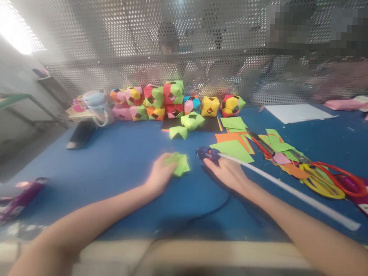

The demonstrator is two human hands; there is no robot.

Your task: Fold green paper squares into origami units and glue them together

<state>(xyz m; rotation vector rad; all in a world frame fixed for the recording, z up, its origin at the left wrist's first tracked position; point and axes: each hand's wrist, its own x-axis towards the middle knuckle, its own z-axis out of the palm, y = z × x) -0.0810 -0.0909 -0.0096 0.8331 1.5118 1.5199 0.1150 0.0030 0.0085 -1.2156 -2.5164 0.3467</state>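
Observation:
A folded lime-green paper piece [180, 164] is held in my left hand [163, 172], a little above the blue table, its right part showing past the fingers. My right hand [227, 171] is closed round a dark blue hot-glue gun [208, 153], its nozzle pointing left toward the green piece without touching it. From the gun's back a long white glue stick [288, 186] runs to the lower right. Behind the hands lie a small folded green piece [178, 132] and a larger green folded shape [192, 121].
Several colourful paper balls [153, 97] stand along the mesh wall. Green sheets [234, 149], paper scraps, a cutter [261, 142] and scissors [322, 185] lie right. At the left are a dark phone [82, 134], a light blue bottle [95, 101] and a purple case [23, 198].

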